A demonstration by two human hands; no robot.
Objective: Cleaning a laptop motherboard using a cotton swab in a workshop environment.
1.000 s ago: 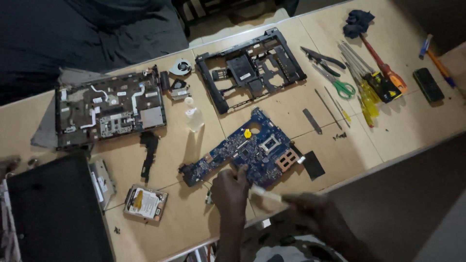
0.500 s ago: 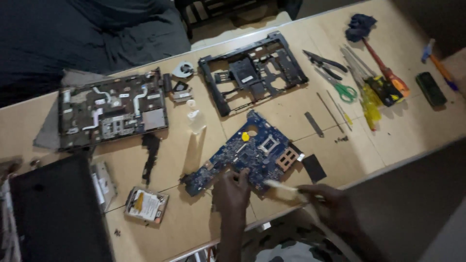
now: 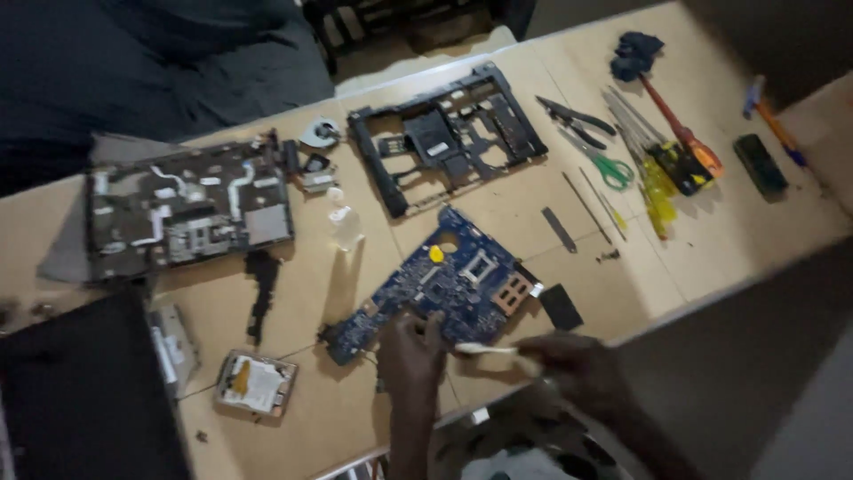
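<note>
A blue laptop motherboard (image 3: 444, 280) lies on the wooden table (image 3: 711, 249) near its front edge. My left hand (image 3: 410, 351) rests on the board's near edge, fingers pressing it down. My right hand (image 3: 577, 369) sits just right of it and grips a thin pale stick-like tool (image 3: 484, 349) whose tip points left at the board's lower edge.
A black laptop base frame (image 3: 449, 133) lies behind the board, a stripped chassis (image 3: 187, 213) at left, a hard drive (image 3: 255, 382) at front left, a small clear bottle (image 3: 345, 222). Screwdrivers, pliers and scissors (image 3: 653, 164) lie at right. A dark laptop lid (image 3: 80, 400) fills the left corner.
The view has shifted slightly. My hands have stayed at the board's near edge, with the right hand's tool drawn a little closer to the board.
</note>
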